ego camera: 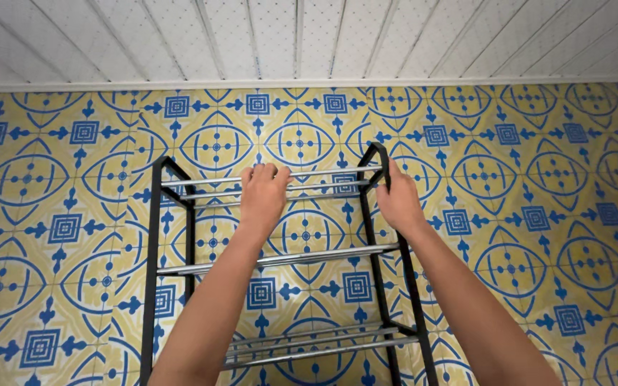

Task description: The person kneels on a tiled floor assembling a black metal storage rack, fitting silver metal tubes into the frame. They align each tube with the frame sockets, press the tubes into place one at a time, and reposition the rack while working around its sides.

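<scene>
- Black metal-framed rack with silver tube shelves (280, 259) stands on the yellow-and-blue patterned tile floor (538, 214), close to the white panelled wall (309, 39) at the top of the view.
- Rack has two black side frames: left one (154, 271) and right one (379, 236). Silver tubes run between them in tiers.
- Top tier: thin silver rods (209, 187) at the upper end of the frames. Middle tier: single bright silver tube (302, 257). Lower tier: pair of silver tubes (323, 347) near the bottom edge of the view.
- Left hand (263, 194): palm down over the top-tier rods, fingers curled over the farthest rod, closed around it. Sits roughly mid-span, nearer the right frame than the left.
- Right hand (397, 200): wrapped around the rounded top corner of the right side frame, fingers closed on the black bar; thumb side hidden behind the bar, so can't tell how tight the grip is.
- Both forearms come in from the bottom of the view and cross over the middle and lower tiers.
- Hands are near each other but apart, with the top end of the right frame between them.
- Rack shelves carry nothing besides the hands.
</scene>
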